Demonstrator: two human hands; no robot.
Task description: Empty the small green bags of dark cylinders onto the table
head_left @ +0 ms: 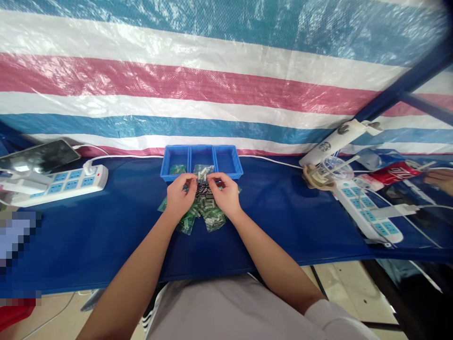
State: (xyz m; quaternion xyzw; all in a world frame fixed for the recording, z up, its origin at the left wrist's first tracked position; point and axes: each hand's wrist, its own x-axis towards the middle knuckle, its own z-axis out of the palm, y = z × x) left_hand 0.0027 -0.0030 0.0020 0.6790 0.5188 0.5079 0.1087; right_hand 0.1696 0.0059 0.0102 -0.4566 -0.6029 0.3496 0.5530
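Note:
Between my two hands is a small clear plastic bag (204,173) with pale pieces inside, held up at the front of the blue divided tray (201,148). My left hand (181,192) pinches its left edge between thumb and forefinger. On the other edge, my right hand (225,193) pinches in the same way. Below my hands lies a pile of greenish clear bags (214,220) with small metal-looking parts in them. Loose dark metal parts (203,189) show between my wrists and the tray. A greenish bag (178,169) lies in the tray's left compartment.
White power strips stand at the left (76,183) and right (368,212). A phone (38,158) leans behind the left strip. Farther right are a plastic cup (336,167), a white cylinder (332,141), a red packet (394,174), cables and another person's hand (440,180).

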